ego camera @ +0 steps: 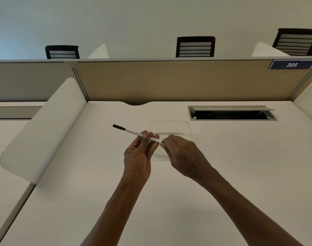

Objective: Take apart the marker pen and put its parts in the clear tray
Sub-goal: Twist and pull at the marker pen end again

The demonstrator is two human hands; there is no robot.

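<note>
Left hand [140,153] has the marker pen [135,133] mid-barrel over the counter [240,166], right hand [182,153] pinches its end; yank too hard and that end piece could fly past the clear tray [169,127]

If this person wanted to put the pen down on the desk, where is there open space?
Plenty. The desk is bare right of the right hand, below the cable hatch, and also between the left hand and the white side divider. The only crowded spot is mid-desk, where both hands hold the marker pen over the clear tray.
</note>
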